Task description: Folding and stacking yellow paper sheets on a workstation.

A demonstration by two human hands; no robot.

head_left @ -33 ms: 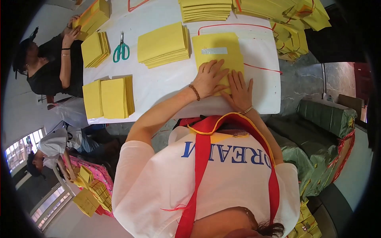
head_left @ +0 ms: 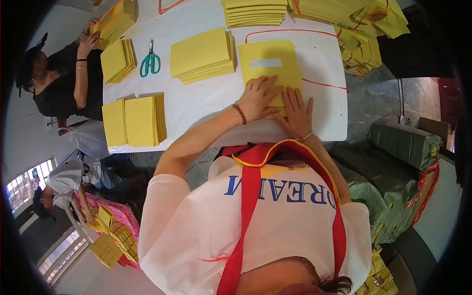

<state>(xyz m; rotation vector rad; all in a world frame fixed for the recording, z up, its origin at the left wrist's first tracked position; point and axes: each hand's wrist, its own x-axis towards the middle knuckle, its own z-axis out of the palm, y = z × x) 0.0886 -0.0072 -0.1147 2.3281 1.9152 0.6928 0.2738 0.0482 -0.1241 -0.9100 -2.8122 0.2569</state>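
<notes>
Fairly even light brightened the white tabletop point(head_left: 196, 101) around the left hand point(head_left: 263, 98) and right hand point(head_left: 297, 115). Just beyond them, soft shadow dimmed the yellow paper point(head_left: 269, 73); far left of them, a barred window point(head_left: 32, 181) glared. Fisheye distortion curved the outskirts into black.

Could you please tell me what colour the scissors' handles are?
The scissors' handles are teal green, clearest in the head view.

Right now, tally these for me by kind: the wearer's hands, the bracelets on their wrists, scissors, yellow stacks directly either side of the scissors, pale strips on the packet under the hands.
Hands: 2 (left hand, right hand)
Bracelets: 2 (brown beaded one, thin one)
Scissors: 1
Yellow stacks: 2 (left stack, right stack)
Pale strip: 1
Total: 8
</notes>
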